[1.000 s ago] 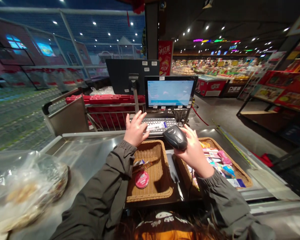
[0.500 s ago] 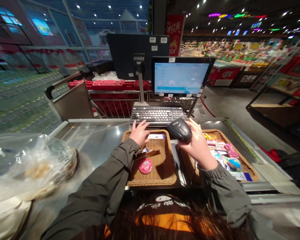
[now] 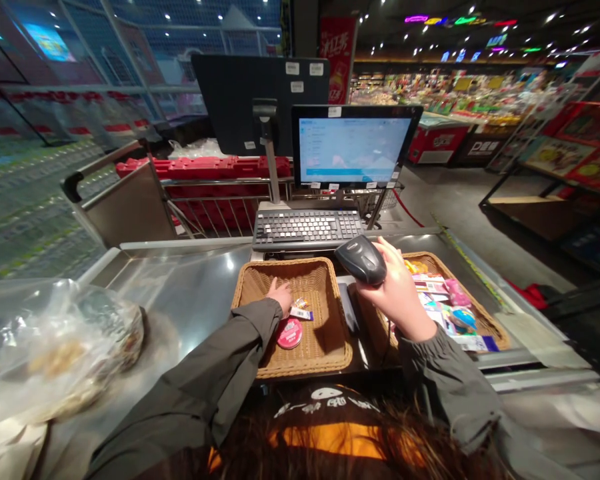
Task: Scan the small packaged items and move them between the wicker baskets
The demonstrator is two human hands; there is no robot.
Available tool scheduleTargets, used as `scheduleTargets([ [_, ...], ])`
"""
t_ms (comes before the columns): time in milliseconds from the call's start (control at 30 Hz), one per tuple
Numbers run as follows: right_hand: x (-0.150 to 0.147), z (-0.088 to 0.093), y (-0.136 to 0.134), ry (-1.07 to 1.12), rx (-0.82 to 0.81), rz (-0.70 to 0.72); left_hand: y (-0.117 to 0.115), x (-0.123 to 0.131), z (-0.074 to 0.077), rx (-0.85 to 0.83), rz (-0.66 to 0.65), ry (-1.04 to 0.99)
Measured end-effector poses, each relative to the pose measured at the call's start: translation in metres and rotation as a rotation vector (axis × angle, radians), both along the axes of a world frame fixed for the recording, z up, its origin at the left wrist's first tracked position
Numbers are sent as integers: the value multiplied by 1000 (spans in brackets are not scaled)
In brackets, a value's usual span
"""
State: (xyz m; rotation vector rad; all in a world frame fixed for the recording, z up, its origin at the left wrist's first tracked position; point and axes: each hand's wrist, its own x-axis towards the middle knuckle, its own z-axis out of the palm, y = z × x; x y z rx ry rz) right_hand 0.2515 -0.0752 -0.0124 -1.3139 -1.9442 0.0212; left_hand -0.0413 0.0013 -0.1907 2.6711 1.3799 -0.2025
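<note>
My right hand [image 3: 397, 287] is wrapped round a black handheld barcode scanner [image 3: 363, 259], held above the gap between two wicker baskets. My left hand [image 3: 280, 295] is down inside the left wicker basket [image 3: 280, 360], its fingers curled on a small white card [image 3: 301, 312]. A round red tin [image 3: 289, 333] lies just below that hand. The right wicker basket [image 3: 485, 320] holds several small coloured packets [image 3: 445, 307]. Dark sleeves cover both of my forearms.
A keyboard [image 3: 307, 228] and a lit monitor [image 3: 353, 150] stand behind the baskets on a steel checkout counter [image 3: 190, 287]. A clear plastic bag of food [image 3: 55, 347] lies at the left. Red shopping baskets [image 3: 205, 170] and a metal rail stand beyond.
My left hand has come back from the keyboard and dropped into the left basket with the card. The right hand has kept hold of the scanner.
</note>
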Motion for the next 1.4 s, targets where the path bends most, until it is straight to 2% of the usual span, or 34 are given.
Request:
scheduleTargets([
  [133, 18, 8, -12, 12, 31, -77, -4, -2, 1, 12, -52, 15],
  [200, 31, 15, -20, 29, 57, -118, -3, 4, 10, 26, -92, 4],
  [267, 47, 21, -28, 43, 89, -174, 1, 21, 26, 45, -130, -13],
  [467, 101, 27, -45, 31, 125, -335, 9, 112, 96, 227, -279, -220],
  [567, 122, 24, -48, 26, 143, -385, 8, 162, 114, 242, -339, -282],
  [667, 135, 21, -50, 22, 129, -399, 9, 205, 110, 207, -391, -268],
  [767, 146, 18, -51, 23, 100, -400, 12, 240, 94, 190, -410, -238],
  [900, 159, 14, -49, 44, 88, -400, 20, 268, 70, 216, -418, -244],
  [1000, 167, 13, -47, 56, 96, -398, 25, 278, 60, 213, -408, -277],
  [1100, 172, 13, -45, 50, 97, -402, 27, 276, 68, 205, -386, -326],
  [1200, 174, 12, -43, 50, 98, -393, 28, 260, 92, 276, -395, -361],
  [1300, 174, 11, -42, 63, 105, -387, 28, 234, 121, 380, -445, -370],
  [1400, 171, 8, -41, 91, 99, -374, 27, 205, 143, 439, -412, -369],
])
